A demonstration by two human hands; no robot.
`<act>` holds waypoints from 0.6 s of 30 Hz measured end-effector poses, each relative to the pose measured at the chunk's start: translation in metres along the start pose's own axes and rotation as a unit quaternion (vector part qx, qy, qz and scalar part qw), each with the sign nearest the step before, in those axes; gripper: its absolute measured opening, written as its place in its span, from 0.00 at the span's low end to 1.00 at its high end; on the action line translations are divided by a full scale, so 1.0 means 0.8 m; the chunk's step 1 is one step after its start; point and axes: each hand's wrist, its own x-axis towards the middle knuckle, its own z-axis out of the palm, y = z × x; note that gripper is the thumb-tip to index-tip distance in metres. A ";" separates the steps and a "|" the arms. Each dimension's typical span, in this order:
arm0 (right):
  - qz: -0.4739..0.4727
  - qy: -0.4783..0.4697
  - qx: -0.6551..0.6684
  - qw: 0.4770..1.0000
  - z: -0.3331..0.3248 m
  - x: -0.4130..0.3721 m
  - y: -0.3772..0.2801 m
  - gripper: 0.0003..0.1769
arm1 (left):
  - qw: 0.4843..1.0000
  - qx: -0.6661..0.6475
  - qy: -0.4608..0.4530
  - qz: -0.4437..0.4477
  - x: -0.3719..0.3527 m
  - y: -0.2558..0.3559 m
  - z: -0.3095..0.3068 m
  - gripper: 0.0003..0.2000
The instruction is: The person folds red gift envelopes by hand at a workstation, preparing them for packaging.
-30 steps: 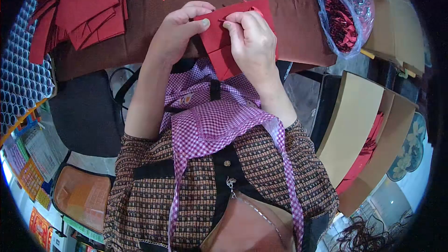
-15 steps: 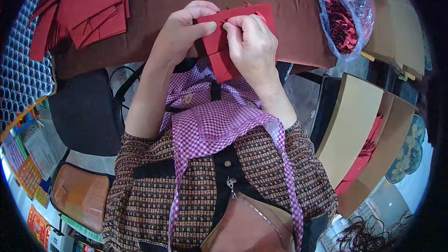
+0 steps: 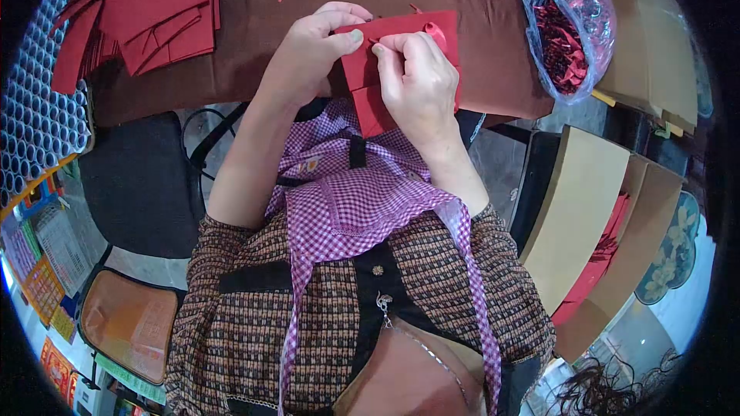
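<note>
A flat red paper piece [image 3: 362,69], creased across its lower part like a folded paper bag, is held up over the table's near edge. My left hand [image 3: 316,42] grips its upper left edge, thumb in front and fingers behind. My right hand [image 3: 416,73] lies over its front, thumb and forefinger pinched at a thin dark red cord [image 3: 375,41] near the top edge. Beside the right knuckles shows a shiny red ribbon [image 3: 435,33]. A short bit of cord [image 3: 416,9] sticks up above the top edge. The right palm hides part of the paper.
Red paper pieces [image 3: 158,0], one with a gold mark, are piled at the table's left. On the right stands a clear plastic bag [image 3: 570,35] of red ribbons. An open cardboard box [image 3: 578,216] with red pieces is at lower right. A dark chair [image 3: 139,185] stands left.
Both hands and the red paper have shifted slightly to the right in view. The right hand's pinch stays near the top edge, and the shiny ribbon shows more.
</note>
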 end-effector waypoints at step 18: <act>-0.046 0.031 -0.032 0.998 0.029 -0.011 0.014 0.09 | 0.959 0.226 0.089 0.144 -0.004 -0.012 0.017 0.06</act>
